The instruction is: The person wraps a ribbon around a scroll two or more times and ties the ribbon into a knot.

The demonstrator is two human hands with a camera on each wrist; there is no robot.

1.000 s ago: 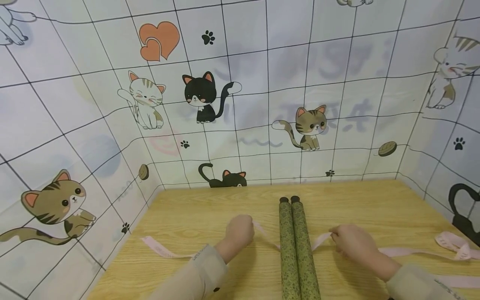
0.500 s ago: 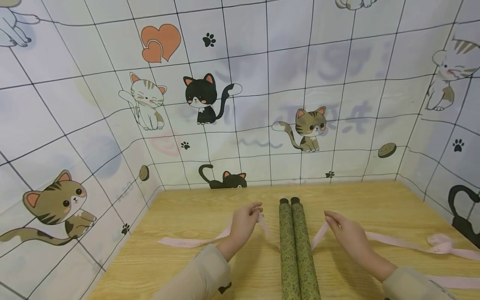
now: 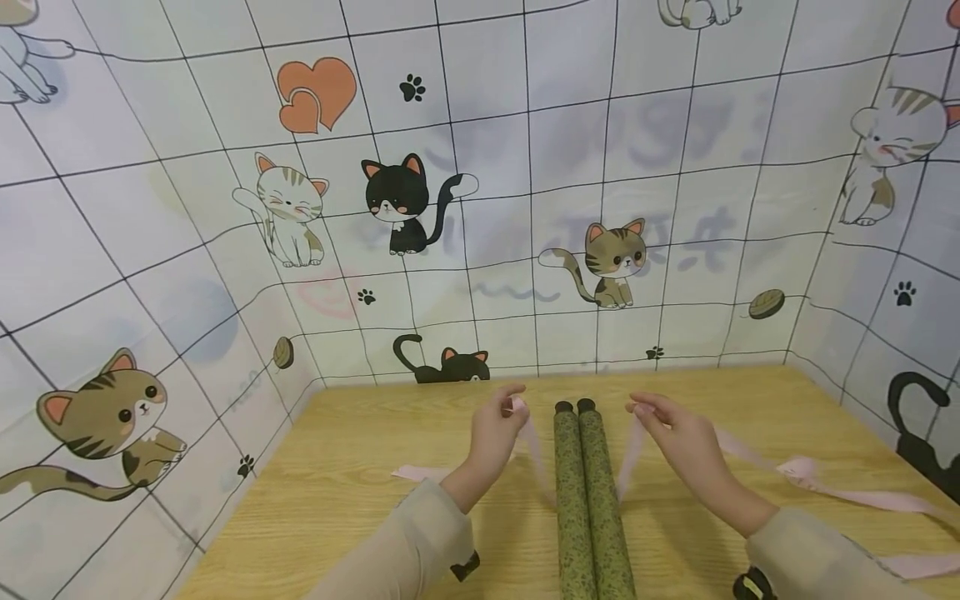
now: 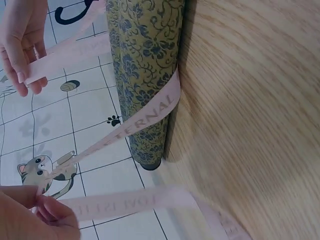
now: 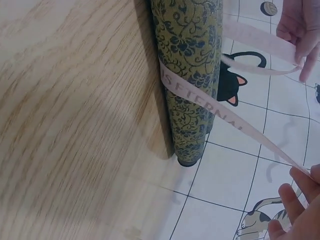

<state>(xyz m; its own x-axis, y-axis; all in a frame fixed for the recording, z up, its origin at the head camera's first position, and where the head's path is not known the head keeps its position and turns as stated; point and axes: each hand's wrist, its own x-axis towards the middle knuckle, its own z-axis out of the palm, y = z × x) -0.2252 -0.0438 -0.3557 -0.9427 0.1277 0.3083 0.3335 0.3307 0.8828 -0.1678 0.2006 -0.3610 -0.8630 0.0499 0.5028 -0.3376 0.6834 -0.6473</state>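
Note:
Two green scroll rolls (image 3: 587, 500) with dark floral patterns and black end knobs lie side by side on the table. A pink ribbon (image 4: 145, 115) printed with letters passes beneath them and rises on both sides. Left of the rolls, my left hand (image 3: 495, 433) pinches one raised length of it between thumb and fingers. On the other side my right hand (image 3: 686, 437) pinches the opposite length (image 5: 215, 105). Both hands are lifted off the table near the rolls' far ends. The rolls' near ends run out of the head view.
The ribbon's short tail (image 3: 416, 472) lies left of the rolls. A long twisted tail (image 3: 870, 498) runs to the right edge of the wooden table (image 3: 360, 433). A white cat-print sheet (image 3: 502, 317) stands behind and at both sides.
Both hands have risen and moved toward the far end, drawing the ribbon up more steeply on each side. The left tail has slid rightward; the twisted right part has shifted left.

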